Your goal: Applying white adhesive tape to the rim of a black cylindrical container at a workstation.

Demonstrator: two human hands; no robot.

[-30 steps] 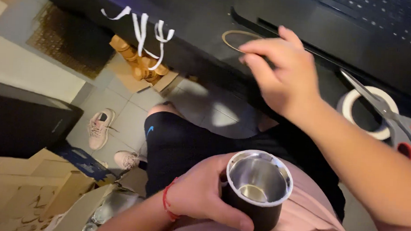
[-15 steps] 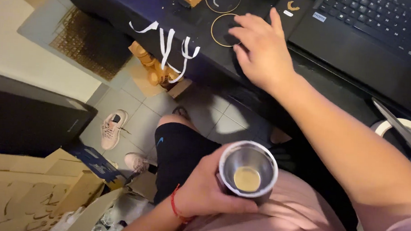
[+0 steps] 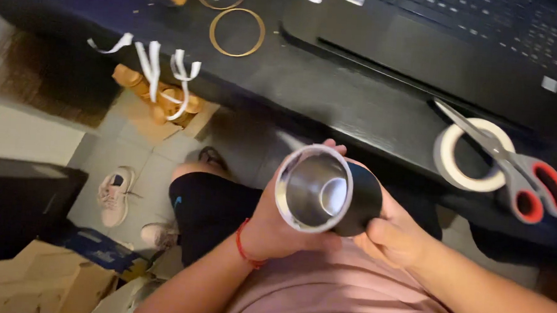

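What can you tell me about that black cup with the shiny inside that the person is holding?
The cup is a short cylinder, black outside with a shiny, steel-looking lining and a pale rim. It lies tilted on its side, its open mouth turned toward the camera, and nothing shows inside it. It is held over the person's lap, in front of the dark desk. The left hand grips it near the rim; the right hand holds its base end.

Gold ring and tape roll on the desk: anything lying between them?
Head view: only bare dark desk between gold ring and tape roll; the laptop sits behind that stretch.
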